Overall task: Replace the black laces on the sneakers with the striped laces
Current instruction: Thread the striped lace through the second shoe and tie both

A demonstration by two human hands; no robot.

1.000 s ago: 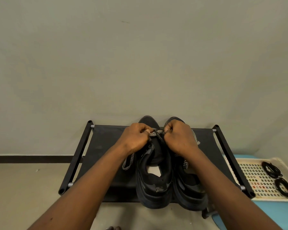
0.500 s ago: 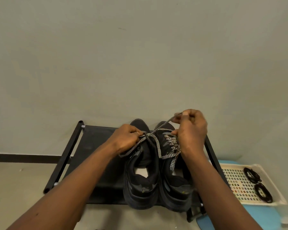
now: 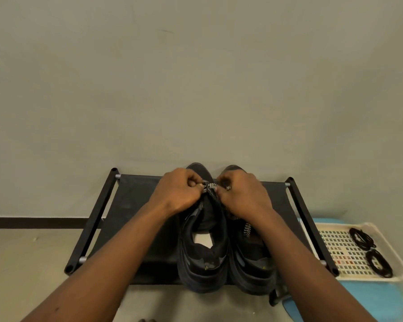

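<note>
Right hand (image 3: 242,194) back by left hand (image 3: 179,191), both tight on striped lace (image 3: 208,185); black laces (image 3: 362,238) in tray (image 3: 335,247)

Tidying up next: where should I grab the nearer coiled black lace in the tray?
Pinch the nearer black lace coil across its bundled strands, coming straight down from above. It lies flat in the shallow tray, whose raised rim likely hinders a sideways approach.

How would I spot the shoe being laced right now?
On the low black rack against the wall stand two black sneakers. It is the left sneaker: the left hand and right hand pinch a striped lace over its tongue, unlike the right sneaker.
</note>
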